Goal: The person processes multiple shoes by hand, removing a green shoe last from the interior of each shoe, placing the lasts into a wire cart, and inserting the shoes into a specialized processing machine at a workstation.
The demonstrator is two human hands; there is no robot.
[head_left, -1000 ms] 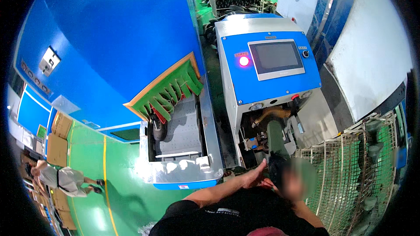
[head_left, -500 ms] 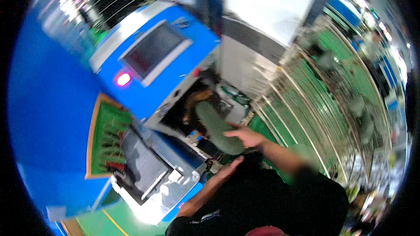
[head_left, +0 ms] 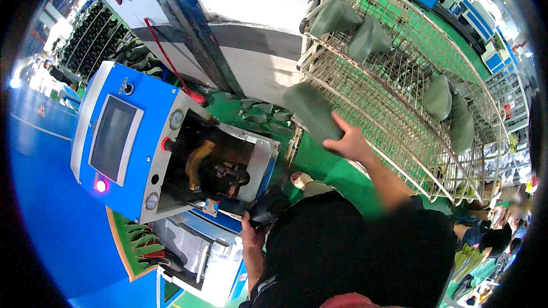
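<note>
In my right hand (head_left: 351,142) is a dark green shoe upper (head_left: 311,111), pinched at its near end between thumb and fingers. It hangs over the green floor, beside the wire rack (head_left: 394,122). My left hand (head_left: 255,234) is curled at the front of the blue machine (head_left: 162,100), against a dark shape (head_left: 271,205) that I cannot make out. Inside the machine's open bay stands a curved brown form (head_left: 198,162), with a dark metal fixture (head_left: 231,177) beside it. Neither hand touches the brown form.
Several green uppers (head_left: 438,98) lie on the wire rack at right. More green pieces (head_left: 262,113) lie on the floor behind the machine. A screen (head_left: 116,140) and a lit button (head_left: 101,186) are on its panel. A wood-edged green board (head_left: 134,245) holds tools at lower left.
My right hand has carried the green shoe upper away from the machine's bay toward the rack. My left hand has moved lower left and curled. The view has turned to the right.
</note>
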